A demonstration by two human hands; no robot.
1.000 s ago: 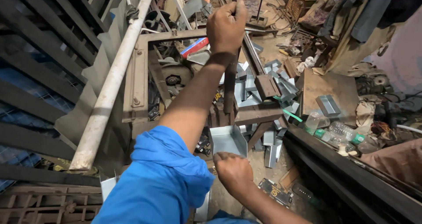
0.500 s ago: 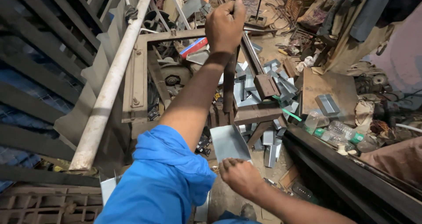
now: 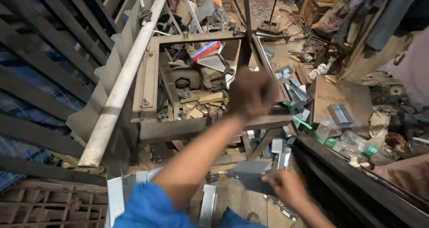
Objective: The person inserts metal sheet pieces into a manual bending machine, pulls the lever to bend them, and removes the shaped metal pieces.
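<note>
My left hand is blurred, with my blue-sleeved arm stretched out over a rusty metal machine frame. Its fingers are curled around the lower part of a dark upright metal lever on that frame. Lower down, near my body, my right hand grips a bent grey sheet-metal piece by its right edge. More bent grey metal pieces lie heaped just right of the frame.
A long pale pipe slants along the frame's left side. A motor and scraps sit inside the frame. Right of it are a brown board holding a grey channel piece, plastic bottles and a dark beam.
My left hand has come down from high up on the lever to about frame height. My right hand has taken hold of the grey sheet piece and lifted it slightly.
</note>
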